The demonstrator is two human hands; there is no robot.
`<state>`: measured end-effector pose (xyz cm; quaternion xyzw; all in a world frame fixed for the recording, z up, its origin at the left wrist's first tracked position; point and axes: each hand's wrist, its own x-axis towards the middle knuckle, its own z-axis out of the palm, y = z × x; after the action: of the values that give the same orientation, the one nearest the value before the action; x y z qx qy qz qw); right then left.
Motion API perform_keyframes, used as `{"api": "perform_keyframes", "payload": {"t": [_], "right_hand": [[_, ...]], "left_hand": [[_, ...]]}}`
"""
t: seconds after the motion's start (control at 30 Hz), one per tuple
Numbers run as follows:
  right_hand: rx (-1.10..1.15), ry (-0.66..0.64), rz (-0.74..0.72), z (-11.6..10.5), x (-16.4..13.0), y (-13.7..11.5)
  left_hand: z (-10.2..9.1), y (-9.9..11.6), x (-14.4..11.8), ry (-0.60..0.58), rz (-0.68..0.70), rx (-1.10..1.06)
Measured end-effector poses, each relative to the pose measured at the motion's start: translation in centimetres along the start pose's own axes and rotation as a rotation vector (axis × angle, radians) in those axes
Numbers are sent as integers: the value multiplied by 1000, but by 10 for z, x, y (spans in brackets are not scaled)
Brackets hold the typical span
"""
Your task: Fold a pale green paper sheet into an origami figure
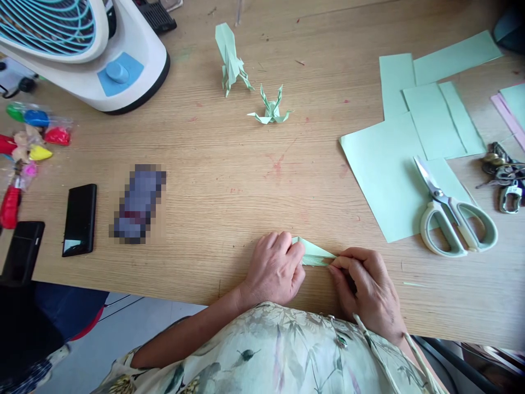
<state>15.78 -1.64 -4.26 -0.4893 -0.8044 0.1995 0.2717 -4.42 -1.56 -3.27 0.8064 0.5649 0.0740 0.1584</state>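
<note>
A small folded piece of pale green paper [315, 253] lies on the wooden table [229, 180] near its front edge. My left hand [274, 269] grips its left end with curled fingers. My right hand [365, 287] pinches its right tip between thumb and forefinger. Two finished green origami figures stand farther back: a tall one [230, 59] and a lower spiky one [270, 108].
Green paper sheets [385, 175] with white-handled scissors [451, 210] lie to the right, keys [503, 175] beyond them. To the left are two black phones [80, 219], coloured clay packets [28, 137] and a white-blue fan base [118, 71].
</note>
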Motion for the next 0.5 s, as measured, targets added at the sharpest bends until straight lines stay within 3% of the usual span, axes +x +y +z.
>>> {"api": "perform_keyframes", "payload": {"t": [0.5], "right_hand": [[-46, -21, 139, 6, 1, -8]], "left_hand": [[2, 4, 1, 59, -23, 61]]}}
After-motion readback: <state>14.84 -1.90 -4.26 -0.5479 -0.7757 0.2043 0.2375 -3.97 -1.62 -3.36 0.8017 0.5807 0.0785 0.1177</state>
